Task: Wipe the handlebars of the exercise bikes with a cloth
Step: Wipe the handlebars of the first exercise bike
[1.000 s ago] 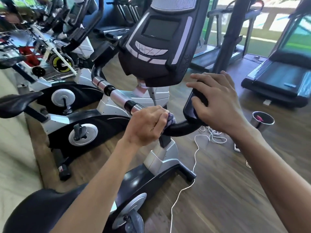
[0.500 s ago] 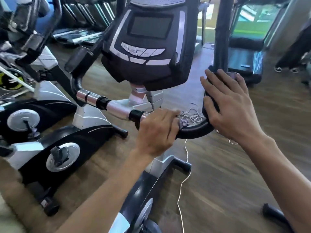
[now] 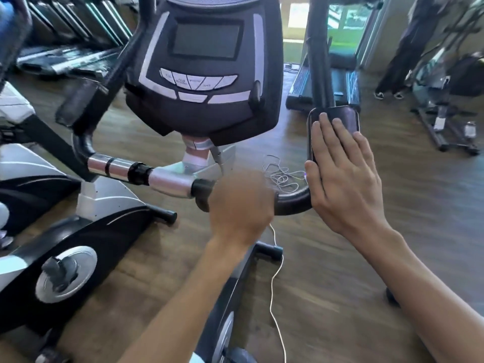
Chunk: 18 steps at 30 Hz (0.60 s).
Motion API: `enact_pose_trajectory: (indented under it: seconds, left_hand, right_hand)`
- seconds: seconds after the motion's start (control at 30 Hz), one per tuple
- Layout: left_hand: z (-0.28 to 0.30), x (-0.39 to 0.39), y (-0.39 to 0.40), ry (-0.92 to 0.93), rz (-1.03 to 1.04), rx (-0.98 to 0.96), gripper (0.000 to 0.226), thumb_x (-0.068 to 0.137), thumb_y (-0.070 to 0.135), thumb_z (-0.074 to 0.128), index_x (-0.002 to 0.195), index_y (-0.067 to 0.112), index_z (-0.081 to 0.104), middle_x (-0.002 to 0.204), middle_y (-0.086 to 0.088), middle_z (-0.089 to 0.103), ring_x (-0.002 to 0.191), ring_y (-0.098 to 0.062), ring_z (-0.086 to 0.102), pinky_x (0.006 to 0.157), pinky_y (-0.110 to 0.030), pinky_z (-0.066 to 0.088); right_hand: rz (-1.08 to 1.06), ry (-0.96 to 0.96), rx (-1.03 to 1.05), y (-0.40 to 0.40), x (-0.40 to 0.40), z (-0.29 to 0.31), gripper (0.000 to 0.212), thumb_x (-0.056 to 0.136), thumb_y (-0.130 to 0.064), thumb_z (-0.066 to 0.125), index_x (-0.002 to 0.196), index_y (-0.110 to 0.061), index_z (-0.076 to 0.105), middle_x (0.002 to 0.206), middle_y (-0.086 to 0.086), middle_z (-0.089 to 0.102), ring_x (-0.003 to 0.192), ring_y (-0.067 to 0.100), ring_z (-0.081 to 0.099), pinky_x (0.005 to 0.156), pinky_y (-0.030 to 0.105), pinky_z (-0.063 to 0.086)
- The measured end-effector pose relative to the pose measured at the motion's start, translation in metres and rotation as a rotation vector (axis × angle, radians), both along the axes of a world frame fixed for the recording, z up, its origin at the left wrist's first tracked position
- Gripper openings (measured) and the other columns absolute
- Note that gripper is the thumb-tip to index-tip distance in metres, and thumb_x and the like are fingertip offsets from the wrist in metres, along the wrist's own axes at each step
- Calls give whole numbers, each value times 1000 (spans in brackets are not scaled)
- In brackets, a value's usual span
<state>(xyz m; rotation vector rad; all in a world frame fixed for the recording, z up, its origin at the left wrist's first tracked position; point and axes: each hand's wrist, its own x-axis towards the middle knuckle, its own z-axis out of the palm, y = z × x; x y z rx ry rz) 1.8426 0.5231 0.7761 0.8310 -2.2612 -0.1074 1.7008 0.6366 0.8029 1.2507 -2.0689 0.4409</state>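
An exercise bike's handlebar (image 3: 167,180) runs across the middle: silver sensor sections on the left, black foam curving up at the right into a flat pad (image 3: 340,117). My left hand (image 3: 241,203), blurred by motion, is curled round the black part of the bar; the cloth is hidden inside it in this frame. My right hand (image 3: 343,174) lies flat with straight fingers against the raised right pad. The bike's console (image 3: 204,66) hangs just above the bar.
More exercise bikes (image 3: 39,179) stand at the left. Treadmills (image 3: 324,85) line the back. A white cable (image 3: 275,279) trails over the wooden floor beneath the bar. A person's legs (image 3: 392,74) and a machine frame (image 3: 445,121) are at the far right.
The view has swung right and closer to the console. My left hand has slid along the black bar and is now blurred. My right hand's fingers have straightened flat against the pad.
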Motion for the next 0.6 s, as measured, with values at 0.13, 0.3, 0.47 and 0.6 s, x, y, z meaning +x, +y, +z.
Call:
enact_pose_trajectory:
  seconds: [0.13,0.3,0.47,0.6]
  left_hand:
    - [3,6,-10,-9,-200,-70,26,85,29,45,79,17,68,75,1,65,71,-26,62,60,-37,45]
    - [-1,26,-47,105,-103,-34,26,87,25,44,74,13,64,74,-2,65,69,-28,59,62,-38,40]
    - [-13,11,-15,154,11,-62,23,91,21,48,80,10,66,80,-6,66,76,-31,59,68,-46,47]
    - [-13,30,-46,111,-178,-167,26,93,20,46,82,9,66,80,-6,67,73,-29,60,66,-40,46]
  right_hand:
    - [5,12,14,3,1,-1,60,104,-31,32,158,-5,30,165,12,30,153,27,27,126,42,15]
    - [2,-42,-1,7,9,-8,65,101,-33,38,159,-4,28,167,12,27,154,27,25,127,42,15]
    - [-11,-92,-29,4,20,-14,70,99,-39,39,158,-3,28,168,12,23,155,26,22,126,43,15]
    - [35,-111,-24,10,24,-17,72,98,-39,44,158,-3,29,168,11,24,155,25,22,126,42,15]
